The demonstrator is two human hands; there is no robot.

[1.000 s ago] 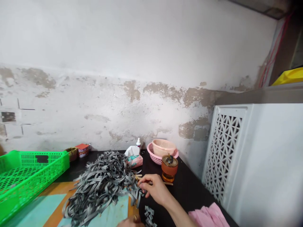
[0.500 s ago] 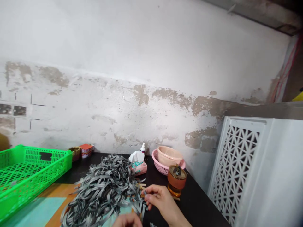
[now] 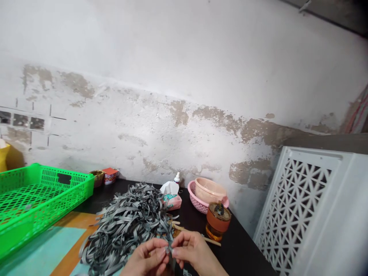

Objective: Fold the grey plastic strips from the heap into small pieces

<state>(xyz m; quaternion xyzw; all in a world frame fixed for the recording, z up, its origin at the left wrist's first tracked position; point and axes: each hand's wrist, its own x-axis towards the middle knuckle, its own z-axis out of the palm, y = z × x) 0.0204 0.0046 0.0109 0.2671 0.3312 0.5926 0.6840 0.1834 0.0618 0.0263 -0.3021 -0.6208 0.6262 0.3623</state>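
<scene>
My left hand (image 3: 148,257) and my right hand (image 3: 196,253) meet at the near edge of the view, thumbs and forefingers pinched close together. Between their fingertips is a small piece of grey strap (image 3: 169,249), mostly covered by the fingers. Just beyond and to the left lies a large tangled pile of grey straps (image 3: 129,222). A thin wooden stick (image 3: 212,241) lies on the black table behind my right hand, partly hidden by it.
A green plastic crate (image 3: 63,191) stands at the left. Behind the pile are a tissue box (image 3: 173,202) and a white-capped bottle (image 3: 177,178). A pink basket (image 3: 198,203) holding a peach bowl (image 3: 209,189) and a lidded amber jar (image 3: 218,222) stand to the right.
My left hand has come up from the bottom edge to meet my right hand at the grey strap. The whole view has shifted slightly leftward.
</scene>
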